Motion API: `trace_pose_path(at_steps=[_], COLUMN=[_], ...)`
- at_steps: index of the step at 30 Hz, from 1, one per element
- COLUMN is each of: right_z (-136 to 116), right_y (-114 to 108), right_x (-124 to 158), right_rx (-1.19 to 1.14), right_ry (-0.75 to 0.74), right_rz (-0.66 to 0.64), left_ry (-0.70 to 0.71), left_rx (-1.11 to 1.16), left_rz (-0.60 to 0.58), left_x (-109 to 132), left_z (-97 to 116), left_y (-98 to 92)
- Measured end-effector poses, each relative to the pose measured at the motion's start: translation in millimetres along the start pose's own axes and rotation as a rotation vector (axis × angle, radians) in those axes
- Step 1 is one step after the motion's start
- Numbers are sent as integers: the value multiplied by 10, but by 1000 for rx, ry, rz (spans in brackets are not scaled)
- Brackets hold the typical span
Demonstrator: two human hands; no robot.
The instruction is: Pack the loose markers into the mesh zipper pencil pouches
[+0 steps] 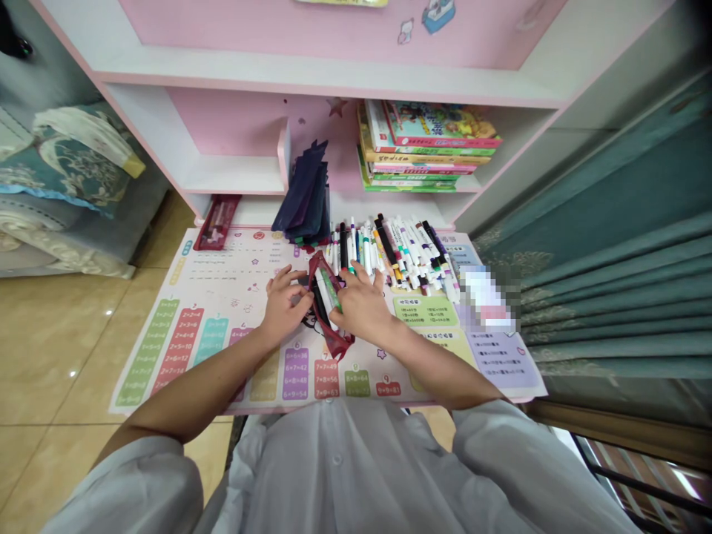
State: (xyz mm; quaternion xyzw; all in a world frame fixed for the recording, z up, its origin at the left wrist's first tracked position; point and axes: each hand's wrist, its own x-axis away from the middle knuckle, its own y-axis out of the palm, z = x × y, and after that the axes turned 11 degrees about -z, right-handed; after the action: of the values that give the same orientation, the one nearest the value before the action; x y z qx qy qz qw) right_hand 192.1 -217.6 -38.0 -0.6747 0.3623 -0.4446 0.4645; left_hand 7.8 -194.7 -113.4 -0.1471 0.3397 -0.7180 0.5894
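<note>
Far left: tiled floor (55, 356), then a sofa with a patterned cushion (72, 159), both off the work surface. At the desk's back left, a red case (216, 221) lies at an angle on the printed times-table mat (183, 356), just beside dark folders (305, 196) standing against the pink shelf (233, 174).

Left hand (283, 302): fingers loosely curled, thumb side against the pouch's left edge. Grip is narrow at most; cannot tell whether the hand pinches the fabric or only braces it.

Red pouch (328, 304): on the mat between both hands, just in front of the marker pile, tilted, with its mouth spread upward. Dark and green-striped pens show inside. The flanking hands appear to keep the opening spread and the pouch steady.

Right hand (359, 302): fingers spread, draped over the pouch's right edge and the pens. No closed grip is visible; cannot tell whether it holds a pen.

Markers (394, 256): loose, mostly side by side, at the mat's back edge, within short reach of the pouch.

Further right: shelved books (428, 144), a blurred patch (483, 297) on the mat, and a teal curtain (601, 297).
</note>
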Motion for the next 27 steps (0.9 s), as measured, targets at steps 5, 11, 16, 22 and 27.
trace_pose_path(at_steps=[5,11,16,22,27], right_z=[0,-8,29,487,1033], right_y=[65,107,62,-175,-208], right_x=[-28,-44,-46,-168,-365], right_rx=[38,38,-7,-158,-150], right_ry=[-17,-12,-20,179,472], right_rz=[-5,-46,-30,342,540], left_ry=[12,-2,15,4,-7], left_rx=[-4,-2,-11,-8,-17], left_rz=[9,3,-1,-13,-23], left_x=[2,-3,-2,4,4], left_z=[3,24,22,-1,9], left_y=[2,-6,-18,-6,-13])
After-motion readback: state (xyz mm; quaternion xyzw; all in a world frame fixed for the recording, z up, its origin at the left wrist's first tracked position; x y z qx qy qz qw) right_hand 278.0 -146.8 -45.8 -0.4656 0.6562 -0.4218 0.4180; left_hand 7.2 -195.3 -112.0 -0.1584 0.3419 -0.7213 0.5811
